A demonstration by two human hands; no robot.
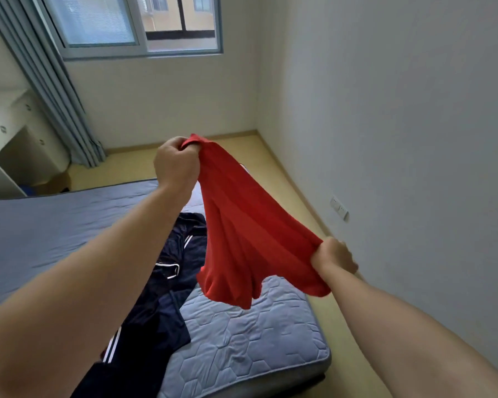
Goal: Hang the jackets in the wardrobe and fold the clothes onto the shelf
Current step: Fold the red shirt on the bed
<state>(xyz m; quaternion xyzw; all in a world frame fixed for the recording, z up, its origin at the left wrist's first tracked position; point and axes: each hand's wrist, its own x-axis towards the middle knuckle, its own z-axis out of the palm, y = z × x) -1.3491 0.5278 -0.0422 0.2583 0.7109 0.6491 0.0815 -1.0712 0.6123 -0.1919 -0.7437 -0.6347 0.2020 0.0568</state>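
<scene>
A red garment (242,237) hangs stretched in the air above the bed. My left hand (174,163) grips its upper end, raised and farther out. My right hand (335,255) grips its lower right edge, nearer the wall. The loose middle of the cloth sags between them. Below it a dark navy jacket with white stripes (167,285) lies crumpled on the grey quilted mattress (242,340). Part of the jacket is hidden behind my left forearm.
The mattress fills the lower left, with its corner at the lower right. A strip of wooden floor (296,196) runs between bed and white wall. A wall socket (339,209) sits low on that wall. White drawers (18,130) and a grey curtain (58,90) stand at left.
</scene>
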